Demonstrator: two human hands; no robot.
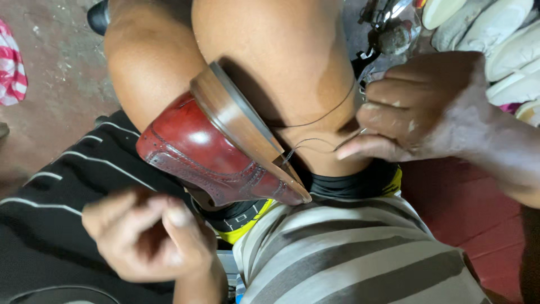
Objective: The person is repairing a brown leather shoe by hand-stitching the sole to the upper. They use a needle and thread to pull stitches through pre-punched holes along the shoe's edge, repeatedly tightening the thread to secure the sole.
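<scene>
Right hand [427, 107] pinching needle [350, 139] with thread [315, 119] beside red shoe [214, 149] wedged between knees; left hand [149, 236] curling closed, holding unclear.

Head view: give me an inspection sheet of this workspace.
Surface: the person's lap, bare knees clamping the shoe.
Job's things: red leather shoe, sole edge up; thin thread running from the sole.
Clutter: pale shoe soles top right; metal tool behind.
Hands: right hand pinches a needle by the sole; left hand closed, contents hidden.
Cables: nothing seen.
Surroundings: concrete floor, striped cloth at left.
</scene>
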